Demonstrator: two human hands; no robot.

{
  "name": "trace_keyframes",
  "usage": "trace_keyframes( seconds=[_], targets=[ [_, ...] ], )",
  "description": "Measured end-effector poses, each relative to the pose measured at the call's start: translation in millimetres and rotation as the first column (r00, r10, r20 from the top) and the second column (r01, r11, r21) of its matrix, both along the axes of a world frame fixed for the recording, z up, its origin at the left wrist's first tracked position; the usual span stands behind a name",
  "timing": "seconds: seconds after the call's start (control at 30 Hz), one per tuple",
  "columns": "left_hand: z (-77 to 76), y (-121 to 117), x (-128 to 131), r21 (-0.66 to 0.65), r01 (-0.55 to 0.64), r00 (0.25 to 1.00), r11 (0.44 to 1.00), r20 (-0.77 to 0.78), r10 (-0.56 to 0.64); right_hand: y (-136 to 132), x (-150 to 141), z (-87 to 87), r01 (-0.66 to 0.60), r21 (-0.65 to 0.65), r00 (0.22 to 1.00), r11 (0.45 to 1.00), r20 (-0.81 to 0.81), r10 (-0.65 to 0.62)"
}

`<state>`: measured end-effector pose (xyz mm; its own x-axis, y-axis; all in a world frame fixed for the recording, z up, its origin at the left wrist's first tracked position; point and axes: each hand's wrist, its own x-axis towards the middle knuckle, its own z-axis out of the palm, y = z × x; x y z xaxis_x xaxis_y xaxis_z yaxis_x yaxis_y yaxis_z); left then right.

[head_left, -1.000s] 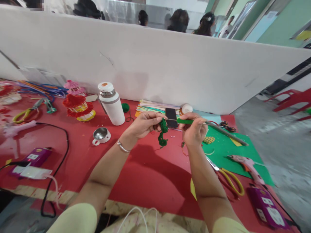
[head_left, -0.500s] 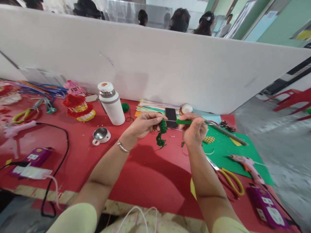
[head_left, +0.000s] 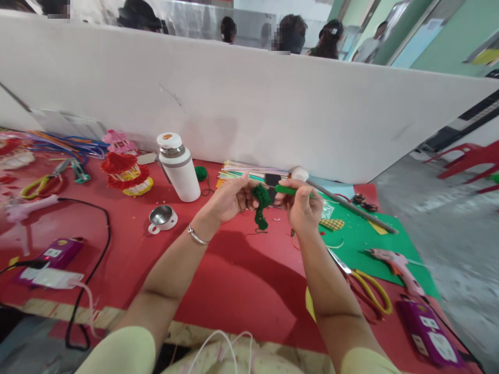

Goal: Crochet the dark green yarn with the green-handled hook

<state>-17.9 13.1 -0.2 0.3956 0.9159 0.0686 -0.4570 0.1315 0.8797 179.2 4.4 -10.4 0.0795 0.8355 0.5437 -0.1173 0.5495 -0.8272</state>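
My left hand (head_left: pixel 233 199) pinches a small dark green crocheted piece (head_left: pixel 262 200), whose lower end dangles above the red tabletop. In my right hand (head_left: pixel 304 208) is a crochet hook (head_left: pixel 286 190) with a green handle; its thin metal shaft points left and meets the yarn work. The very tip of the hook is hidden in the stitches. Behind the white flask lies a ball of green yarn (head_left: pixel 200 173), a strand trailing from it. A dark phone (head_left: pixel 273 179) lies just behind the hands, partly covered by them.
To the left stand a white flask (head_left: pixel 180 174), a metal cup (head_left: pixel 162 218) and a red and yellow craft piece (head_left: pixel 123 174). At right are scissors (head_left: pixel 368 291), a pink glue gun (head_left: pixel 397 262), a purple box (head_left: pixel 429 332) and a grey rod (head_left: pixel 354 210). A white partition (head_left: pixel 249 104) borders the back.
My right hand has moved slightly left, bringing the hook's handle closer to the crocheted piece. The left hand has turned a little, and the piece shows more of its face.
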Motion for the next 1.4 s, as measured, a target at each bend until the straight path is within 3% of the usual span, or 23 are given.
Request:
trace_keyframes(
  seconds=[0.23,0.47,0.6,0.67,0.73,0.83,0.93,1.0,1.1,1.3,1.4],
  targets=[
    [-4.7,-2.0,2.2,0.119,-0.11,0.992,0.987,-0.051,0.117,-1.1,-1.3,-2.3,0.04,0.113,0.992,0.993,0.111,-0.052],
    [-5.0,-2.4,4.1,0.215,-0.22,0.968,0.952,-0.073,0.24,-7.3,-2.6,3.6,0.054,0.125,0.983,0.991,0.169,-0.075],
    [-1.3,-4.3,3.8,0.186,-0.209,0.973,0.96,-0.057,0.223,-12.5,-2.9,13.4,0.147,0.225,0.942,0.963,0.264,-0.205],
    [-0.5,-4.1,3.6,0.144,-0.2,0.977,0.969,-0.051,0.209,-14.7,-3.1,17.4,0.141,0.239,0.935,0.961,0.288,-0.209],
    [-0.7,-3.2,3.7,0.113,-0.203,0.977,0.973,-0.045,0.209,-17.0,-3.8,20.2,0.098,0.184,0.95,0.978,0.275,-0.147],
    [-1.9,-2.2,4.1,0.114,-0.237,0.969,0.965,-0.045,0.243,-20.2,-6.3,23.4,-0.066,-0.051,0.987,0.997,0.141,0.072],
    [-2.7,-2.7,5.4,0.136,-0.258,0.962,0.957,-0.061,0.268,-21.3,-8.7,26.1,-0.271,-0.29,0.961,0.918,-0.032,0.274],
    [-2.9,-3.6,7.0,0.142,-0.251,0.961,0.957,-0.078,0.264,-19.6,-9.4,26.0,-0.315,-0.37,0.949,0.874,-0.118,0.292],
    [-2.6,-4.9,9.9,0.141,-0.24,0.964,0.961,-0.082,0.253,-14.9,-9.2,21.8,-0.287,-0.403,0.958,0.869,-0.129,0.257],
    [-3.5,-4.6,13.4,0.082,-0.196,0.978,0.977,-0.05,0.201,-13.6,-7.1,15.6,-0.165,-0.281,0.978,0.945,0.075,0.193],
    [-4.7,-4.0,12.3,0.078,-0.193,0.978,0.978,-0.062,0.198,-13.7,-5.3,14.4,-0.179,-0.298,0.968,0.938,0.117,0.222]
  ],
)
